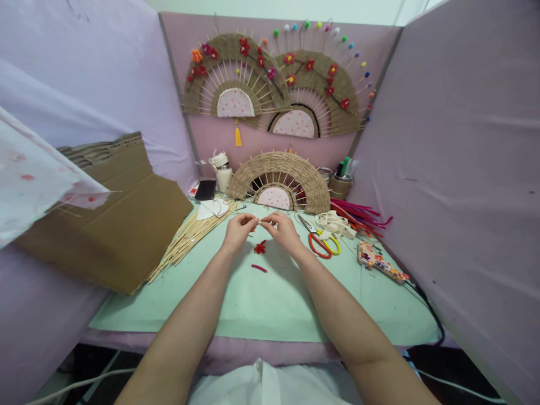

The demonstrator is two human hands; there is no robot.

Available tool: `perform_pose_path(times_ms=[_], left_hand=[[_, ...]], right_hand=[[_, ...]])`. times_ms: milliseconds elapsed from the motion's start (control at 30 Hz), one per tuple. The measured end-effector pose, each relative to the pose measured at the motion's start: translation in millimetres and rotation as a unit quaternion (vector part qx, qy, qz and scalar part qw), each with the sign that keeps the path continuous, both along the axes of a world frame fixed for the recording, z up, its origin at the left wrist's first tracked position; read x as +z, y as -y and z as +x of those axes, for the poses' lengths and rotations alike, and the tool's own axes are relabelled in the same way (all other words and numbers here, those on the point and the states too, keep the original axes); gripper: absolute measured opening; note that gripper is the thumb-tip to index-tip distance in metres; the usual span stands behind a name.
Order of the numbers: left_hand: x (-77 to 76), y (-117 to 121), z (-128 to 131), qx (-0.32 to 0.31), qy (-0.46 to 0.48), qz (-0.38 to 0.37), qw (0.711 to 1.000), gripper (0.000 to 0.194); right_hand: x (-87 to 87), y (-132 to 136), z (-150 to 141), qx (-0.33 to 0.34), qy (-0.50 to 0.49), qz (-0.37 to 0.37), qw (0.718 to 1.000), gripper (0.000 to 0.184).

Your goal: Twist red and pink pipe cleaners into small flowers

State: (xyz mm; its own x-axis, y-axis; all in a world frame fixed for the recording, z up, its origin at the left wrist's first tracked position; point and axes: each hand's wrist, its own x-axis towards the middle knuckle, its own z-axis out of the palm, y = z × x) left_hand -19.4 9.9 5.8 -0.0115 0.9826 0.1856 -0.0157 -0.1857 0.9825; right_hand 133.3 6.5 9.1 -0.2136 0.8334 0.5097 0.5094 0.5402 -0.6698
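Note:
My left hand (238,232) and my right hand (282,232) meet above the table, thumb and fingers pinched together on each. Between their fingertips shows a tiny whitish piece (259,221), too small to name. Just below lies a red fuzzy flower (260,247), and nearer to me a short magenta pipe cleaner (259,268). To the right of my right hand rest scissors (320,246) with a red and a yellow handle loop, beside a heap of cream fabric strips (336,223).
A fan-shaped twine piece (276,163) stands behind my hands; two decorated fans (236,48) hang on the back panel. Thin sticks (185,236) and cardboard (113,230) lie left. A patterned glue gun (382,263), its cable, and red and magenta pipe cleaners (358,211) lie right.

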Motion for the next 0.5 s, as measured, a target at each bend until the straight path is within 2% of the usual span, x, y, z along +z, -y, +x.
perform_pose_path(times_ms=[167,267,333,400,500], left_hand=[[-2.6,-1.0,2.1,-0.008,-0.005,-0.006,1.0,0.031],[1.1,1.2,-2.4,-0.036,-0.013,-0.036,0.999,0.036],[4.7,4.1,-10.7,-0.076,-0.049,-0.057,0.994,0.044],[6.6,6.7,-20.3,-0.141,-0.128,-0.052,0.98,0.052],[3.3,7.6,-27.5,-0.222,-0.247,-0.04,0.942,0.045]], right_hand=[[-3.1,-1.7,-1.9,-0.014,0.005,0.012,1.0,0.014],[-2.7,-1.8,-0.3,-0.033,-0.005,0.014,0.999,0.014],[-2.3,-2.3,2.1,-0.055,-0.023,0.012,0.998,0.014],[-2.1,-3.4,4.6,-0.075,-0.044,0.008,0.996,0.014],[-2.4,-5.0,6.3,-0.088,-0.063,0.002,0.994,0.015]])
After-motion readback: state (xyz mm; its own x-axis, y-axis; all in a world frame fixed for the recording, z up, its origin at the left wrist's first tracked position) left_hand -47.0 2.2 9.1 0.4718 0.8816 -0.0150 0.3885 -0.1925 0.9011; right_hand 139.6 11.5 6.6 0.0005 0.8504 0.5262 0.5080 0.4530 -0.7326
